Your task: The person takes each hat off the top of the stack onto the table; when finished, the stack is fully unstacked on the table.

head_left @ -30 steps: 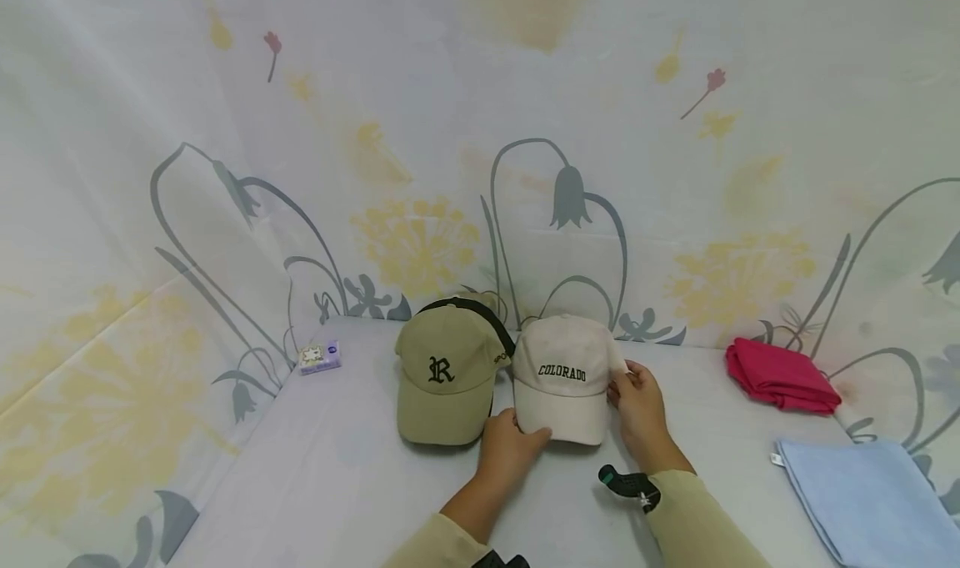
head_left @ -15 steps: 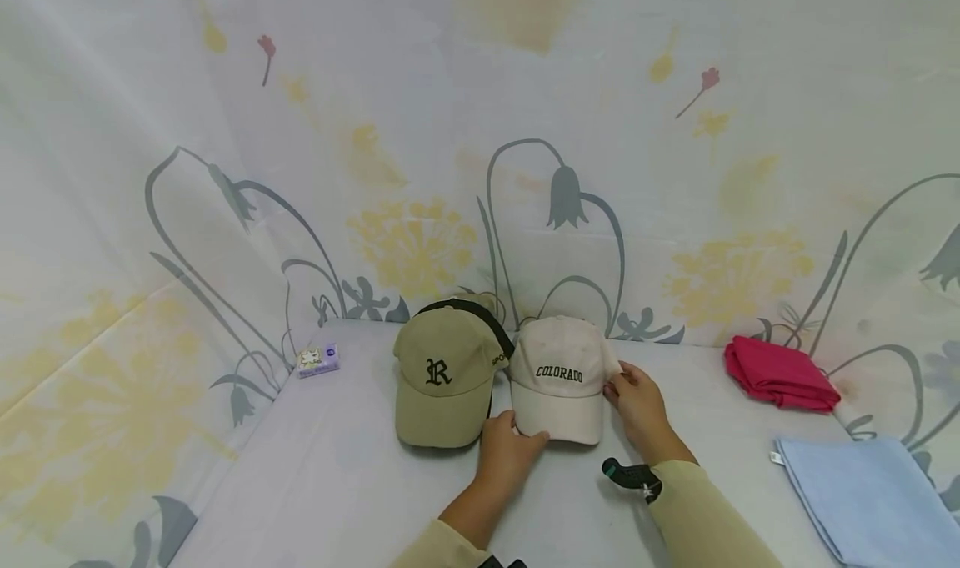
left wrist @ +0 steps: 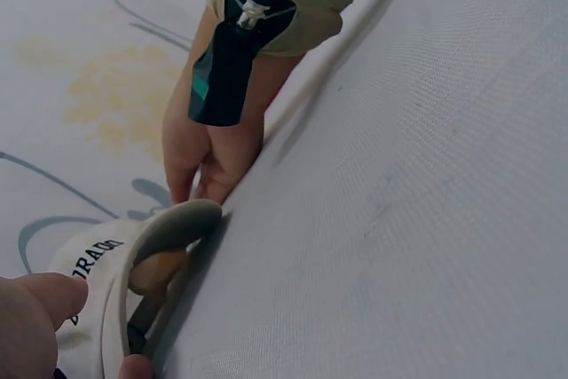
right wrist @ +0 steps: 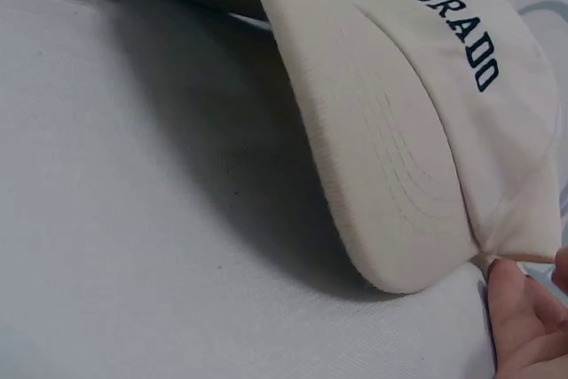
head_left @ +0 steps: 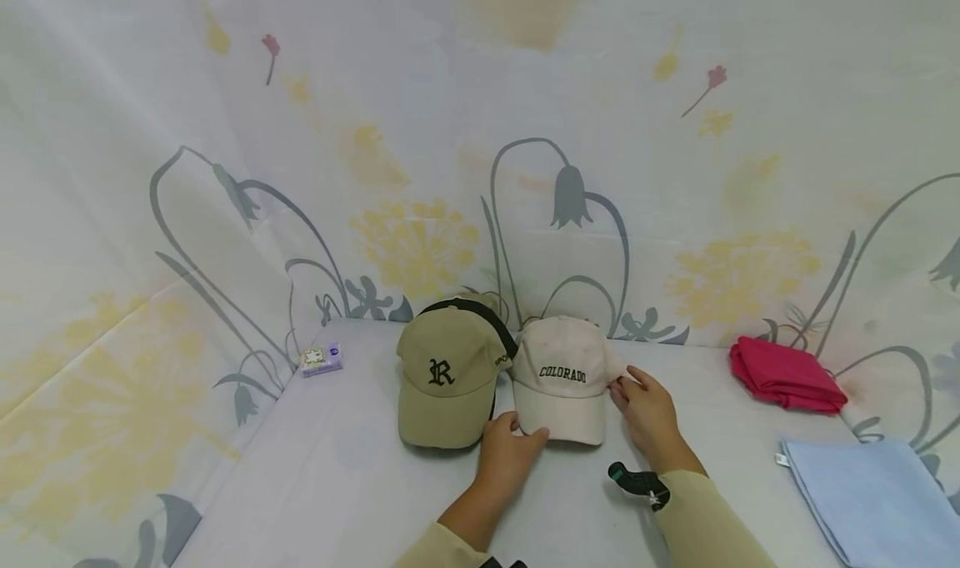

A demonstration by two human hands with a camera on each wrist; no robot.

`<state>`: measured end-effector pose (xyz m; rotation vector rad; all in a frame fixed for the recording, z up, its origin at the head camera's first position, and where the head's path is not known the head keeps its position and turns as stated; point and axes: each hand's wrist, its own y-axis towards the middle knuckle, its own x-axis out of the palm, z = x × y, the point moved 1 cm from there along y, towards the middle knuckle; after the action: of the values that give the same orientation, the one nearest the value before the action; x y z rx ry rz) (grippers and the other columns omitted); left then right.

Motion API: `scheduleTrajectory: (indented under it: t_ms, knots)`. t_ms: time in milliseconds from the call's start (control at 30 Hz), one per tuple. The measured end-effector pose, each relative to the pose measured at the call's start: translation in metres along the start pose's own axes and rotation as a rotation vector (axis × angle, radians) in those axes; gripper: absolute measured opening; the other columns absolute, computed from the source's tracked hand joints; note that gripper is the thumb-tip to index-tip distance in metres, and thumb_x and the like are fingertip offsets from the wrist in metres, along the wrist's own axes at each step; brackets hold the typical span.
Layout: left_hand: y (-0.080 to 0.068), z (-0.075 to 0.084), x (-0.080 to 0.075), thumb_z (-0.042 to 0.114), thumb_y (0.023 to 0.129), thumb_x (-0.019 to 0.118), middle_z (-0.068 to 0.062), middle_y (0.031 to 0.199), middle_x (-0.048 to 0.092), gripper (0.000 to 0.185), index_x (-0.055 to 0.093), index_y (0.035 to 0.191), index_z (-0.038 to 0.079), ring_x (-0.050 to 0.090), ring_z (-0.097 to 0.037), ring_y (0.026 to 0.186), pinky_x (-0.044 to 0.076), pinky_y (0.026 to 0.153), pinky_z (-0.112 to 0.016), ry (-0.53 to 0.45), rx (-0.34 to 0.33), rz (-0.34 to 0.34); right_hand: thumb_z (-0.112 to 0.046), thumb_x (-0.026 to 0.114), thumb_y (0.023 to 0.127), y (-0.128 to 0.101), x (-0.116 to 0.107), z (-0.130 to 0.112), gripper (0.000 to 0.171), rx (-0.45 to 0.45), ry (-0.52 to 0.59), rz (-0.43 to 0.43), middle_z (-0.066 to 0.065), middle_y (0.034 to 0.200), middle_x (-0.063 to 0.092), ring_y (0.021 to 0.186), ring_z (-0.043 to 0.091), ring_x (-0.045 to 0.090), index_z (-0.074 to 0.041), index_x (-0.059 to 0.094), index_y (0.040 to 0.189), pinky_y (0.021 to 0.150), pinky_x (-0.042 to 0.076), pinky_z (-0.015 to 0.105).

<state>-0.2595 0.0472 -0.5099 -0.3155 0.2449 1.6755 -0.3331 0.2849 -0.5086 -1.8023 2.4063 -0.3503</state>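
Cream cap (head_left: 558,384) on the white bench (head_left: 360,501), just beside a green cap (head_left: 442,376): that is what I see from the head camera. The left hand (head_left: 510,451) pinches the cream brim (head_left: 562,418), the right hand (head_left: 649,409) the cap's side. The left wrist view shows me a thumb (left wrist: 55,297) and a fingertip (left wrist: 136,367) at the brim. On the right wrist view I see fingers (right wrist: 510,295) nip the side edge.

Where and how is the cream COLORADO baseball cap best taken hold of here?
Pinch the cream COLORADO baseball cap low at the side, beside the brim, probably from the person's right: the right hand grips a thin fabric edge there, while the olive baseball cap crowds the other side. The brim arches off the white surface, so its front edge looks usable as a second hold.
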Motion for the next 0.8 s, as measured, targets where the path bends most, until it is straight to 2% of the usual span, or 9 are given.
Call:
scheduleTrajectory:
  t_ms: [133, 233, 367, 467, 600, 800]
  knots:
    - [-0.001, 0.002, -0.002, 0.027, 0.086, 0.085, -0.018, 0.117, 0.064, 0.059, 0.065, 0.126, -0.011, 0.062, -0.032, 0.113, 0.053, 0.099, -0.053, -0.011, -0.028, -0.032, -0.011, 0.040, 0.113, -0.004, -0.001, 0.003, 0.055, -0.016, -0.002, 0.006, 0.025, 0.160, 0.039, 0.133, 0.022, 0.054, -0.002, 0.024, 0.165, 0.103, 0.050, 0.017]
    - [-0.003, 0.000, -0.004, 0.028, 0.089, 0.084, -0.015, 0.115, 0.064, 0.060, 0.063, 0.130, -0.011, 0.061, -0.028, 0.111, 0.053, 0.098, -0.051, -0.023, -0.053, -0.061, -0.010, 0.041, 0.112, -0.009, -0.003, 0.007, 0.055, -0.026, 0.021, 0.014, 0.026, 0.157, 0.040, 0.127, 0.018, 0.057, 0.002, 0.026, 0.163, 0.102, 0.050, 0.015]
    - [-0.008, -0.004, -0.008, 0.032, 0.091, 0.081, -0.010, 0.111, 0.065, 0.059, 0.064, 0.131, -0.008, 0.062, -0.023, 0.105, 0.055, 0.094, -0.048, -0.019, -0.074, -0.086, -0.010, 0.041, 0.112, -0.019, -0.006, 0.009, 0.055, 0.002, 0.105, 0.008, 0.021, 0.153, 0.040, 0.117, 0.009, 0.056, 0.003, 0.025, 0.163, 0.104, 0.049, 0.015]
    - [-0.011, -0.005, -0.013, 0.034, 0.091, 0.080, -0.006, 0.108, 0.066, 0.054, 0.067, 0.128, -0.004, 0.062, -0.020, 0.101, 0.056, 0.092, -0.045, -0.008, -0.088, -0.089, -0.011, 0.040, 0.113, -0.026, -0.007, 0.009, 0.054, 0.030, 0.154, -0.007, 0.016, 0.143, 0.047, 0.117, 0.009, 0.057, 0.002, 0.026, 0.163, 0.104, 0.049, 0.016]
    - [-0.015, -0.004, -0.021, 0.033, 0.093, 0.078, -0.004, 0.103, 0.067, 0.044, 0.070, 0.120, -0.001, 0.063, -0.018, 0.097, 0.056, 0.088, -0.043, -0.005, -0.073, -0.099, -0.014, 0.040, 0.113, -0.036, -0.007, 0.008, 0.052, 0.040, 0.171, -0.023, 0.008, 0.129, 0.054, 0.110, 0.005, 0.063, 0.001, 0.028, 0.162, 0.102, 0.052, 0.016]
    - [-0.022, -0.007, -0.034, 0.032, 0.097, 0.073, 0.000, 0.099, 0.068, 0.033, 0.072, 0.115, 0.004, 0.062, -0.013, 0.091, 0.056, 0.083, -0.039, 0.015, -0.091, -0.135, -0.021, 0.041, 0.114, -0.052, -0.001, 0.006, 0.050, 0.014, 0.142, 0.007, 0.010, 0.138, 0.052, 0.110, 0.009, 0.064, -0.004, 0.033, 0.160, 0.098, 0.055, 0.018]
